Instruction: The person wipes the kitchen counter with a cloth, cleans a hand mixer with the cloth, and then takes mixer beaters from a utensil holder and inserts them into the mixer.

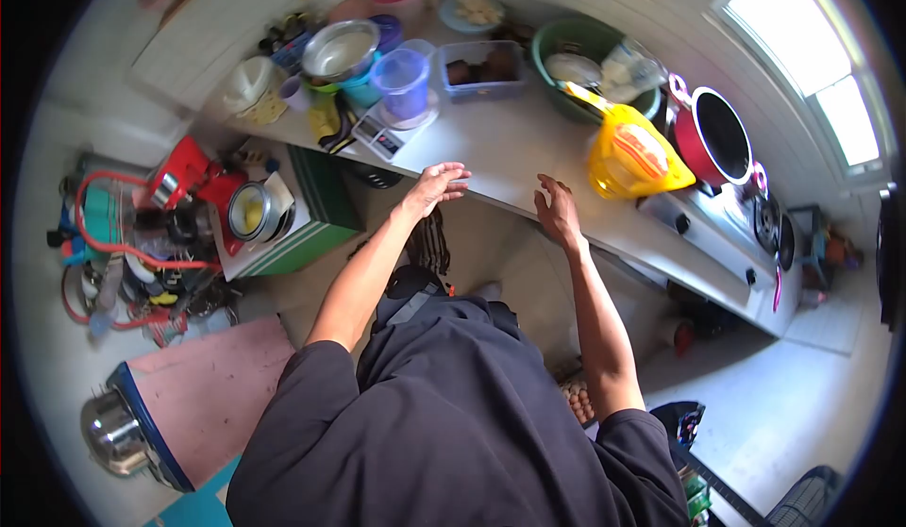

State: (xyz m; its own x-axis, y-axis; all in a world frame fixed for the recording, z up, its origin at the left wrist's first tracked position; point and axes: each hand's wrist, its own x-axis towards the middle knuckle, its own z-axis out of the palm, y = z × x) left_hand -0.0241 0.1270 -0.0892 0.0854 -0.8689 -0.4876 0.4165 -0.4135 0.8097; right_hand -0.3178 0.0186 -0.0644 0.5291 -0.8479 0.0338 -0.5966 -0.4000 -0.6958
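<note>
The yellow plastic pouch (642, 154) is on the white countertop (505, 154), just beyond and right of the nearer right hand (560, 214), its long axis slanting away leftward. That hand's fingers curl loosely, empty; the left hand (439, 189), fingers outstretched and empty too, is near the white digital scale (377, 137) under a translucent purple plastic tub (403, 83).

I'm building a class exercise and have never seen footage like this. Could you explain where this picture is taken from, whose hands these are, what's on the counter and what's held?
There is no robot: a head-worn camera looks down past the wearer's dark shirt at their own bare hands. The left hand and right hand are open near the front edge of the counter; neither appears to hold anything. Things on it include a kitchen scale with a purple container, a clear box, a green basin and a yellow pouch.
</note>
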